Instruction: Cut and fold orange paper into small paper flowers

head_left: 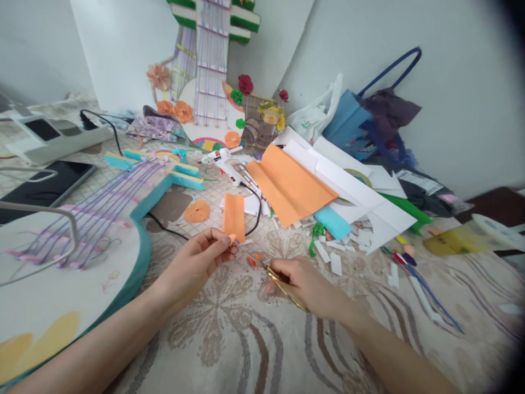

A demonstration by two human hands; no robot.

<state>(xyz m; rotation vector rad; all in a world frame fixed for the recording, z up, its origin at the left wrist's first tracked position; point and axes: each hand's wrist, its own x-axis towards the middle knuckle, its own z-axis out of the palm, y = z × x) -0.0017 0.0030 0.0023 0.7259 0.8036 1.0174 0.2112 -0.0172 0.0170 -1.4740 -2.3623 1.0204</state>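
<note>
My left hand (205, 251) pinches a small piece of orange paper (232, 238) between thumb and forefinger. Gold-handled scissors (283, 284) are gripped in my right hand (301, 282), their blades pointing left toward that piece. Whether the blades touch the paper I cannot tell. Below the blades lies a small orange scrap (254, 260) on the cloth. Just beyond my left hand rests a folded orange paper strip (234, 214), with a round orange paper cutout (197, 211) to its left.
A craft guitar (82, 262) with purple strings fills the left side. A white glue gun (225, 164) and its black cord lie beyond my hands. Orange sheets (293, 183), white paper and several scraps pile up at right. Another decorated guitar (211, 109) stands at the back.
</note>
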